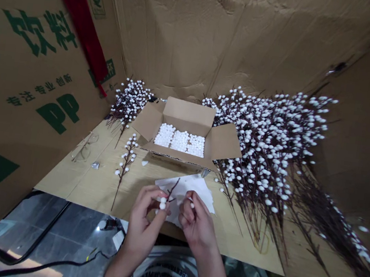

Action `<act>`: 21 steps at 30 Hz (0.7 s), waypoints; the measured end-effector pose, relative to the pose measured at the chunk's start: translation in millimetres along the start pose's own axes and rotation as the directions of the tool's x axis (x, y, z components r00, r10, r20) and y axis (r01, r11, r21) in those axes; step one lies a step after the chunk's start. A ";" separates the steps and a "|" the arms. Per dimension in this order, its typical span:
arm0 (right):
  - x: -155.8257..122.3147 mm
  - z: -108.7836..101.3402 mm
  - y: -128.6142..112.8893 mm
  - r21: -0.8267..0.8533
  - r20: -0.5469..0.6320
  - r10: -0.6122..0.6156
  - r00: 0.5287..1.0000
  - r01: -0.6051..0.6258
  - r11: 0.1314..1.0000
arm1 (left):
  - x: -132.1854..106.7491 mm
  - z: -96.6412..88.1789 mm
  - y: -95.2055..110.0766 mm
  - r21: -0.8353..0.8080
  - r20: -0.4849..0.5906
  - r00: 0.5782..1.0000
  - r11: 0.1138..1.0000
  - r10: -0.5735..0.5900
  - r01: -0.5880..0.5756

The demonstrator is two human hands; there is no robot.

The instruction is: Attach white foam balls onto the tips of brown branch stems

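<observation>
My left hand (144, 217) is closed around a thin brown twig (173, 189), whose bare forked tip points up between the fingers. White foam balls (162, 202) sit by my left thumb and fingertips, on the held twig as far as I can see. Just to the right, my right hand (197, 220) is closed in a pinch, apart from the twig. A small pale spot shows at its fingertips, too small to name. Beneath both hands lies a white paper sheet (199, 186). Behind it, an open cardboard box (188, 111) holds white balls (180, 140) in several groups.
One twig with white balls (127, 158) lies left of the box, near a bunch of berry branches (130, 96). A large heap of such branches (266, 145) fills the right side. Clear glasses (84, 148) lie at left. Tall cardboard walls (247, 41) surround the table.
</observation>
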State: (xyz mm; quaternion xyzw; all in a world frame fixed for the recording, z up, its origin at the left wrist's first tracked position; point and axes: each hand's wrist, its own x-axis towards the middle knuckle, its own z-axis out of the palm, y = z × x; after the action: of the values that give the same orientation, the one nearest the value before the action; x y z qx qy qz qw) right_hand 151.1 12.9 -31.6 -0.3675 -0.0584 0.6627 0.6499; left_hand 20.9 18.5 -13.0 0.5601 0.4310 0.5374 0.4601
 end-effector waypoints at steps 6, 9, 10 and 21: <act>-2.7 1.3 -1.8 -0.006 0.058 0.023 0.998 -0.023 1.000 | -2.2 5.4 -2.5 -0.114 -0.003 0.993 0.987 -0.116 0.115; -2.5 1.7 0.3 -0.053 0.081 -0.028 0.996 0.032 0.998 | -0.2 5.7 -2.6 -0.046 -0.002 0.998 0.997 -0.065 0.065; -2.7 2.4 1.0 -0.067 0.093 -0.049 0.995 0.055 0.996 | 0.7 5.5 -1.8 -0.025 -0.002 0.999 0.999 -0.043 0.043; -10.5 27.6 -5.6 -0.216 0.140 -0.204 0.969 0.231 0.949 | 1.2 2.5 9.9 -0.026 0.036 0.999 1.000 0.004 -0.003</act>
State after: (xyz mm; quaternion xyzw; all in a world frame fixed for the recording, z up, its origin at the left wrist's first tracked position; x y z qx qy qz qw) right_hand 139.0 15.4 -4.2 -0.3927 -0.2129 0.5957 0.6675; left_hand 23.4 17.5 -3.1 0.5645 0.4145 0.5336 0.4742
